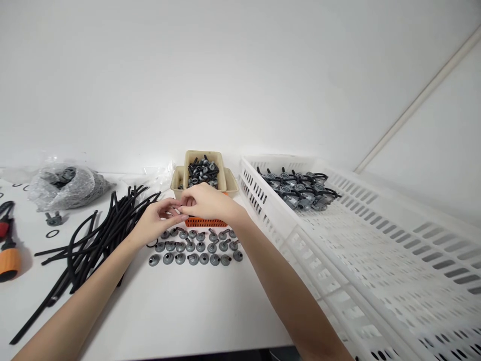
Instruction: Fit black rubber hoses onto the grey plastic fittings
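My left hand (158, 219) and my right hand (206, 200) meet fingertip to fingertip above the table, just in front of the beige bins. Both are closed in a pinch around something small and dark, mostly hidden by the fingers. Below them, grey round fittings with short spouts (193, 258) stand in rows on the white table. A black ring (152, 243) lies at the left end of these rows, partly behind my left hand. Beyond my right hand, a beige bin (205, 153) holds loose grey and black parts, above an orange perforated basket (206, 222).
Black hoses (108, 230) lie piled to the left. Behind them sits a clear plastic bag (71, 188) of parts, near a loose grey fitting (53, 218). An orange-handled tool (9, 260) lies far left. On the right, a large white crate (300, 250) holds grey assemblies with black hoses (296, 188).
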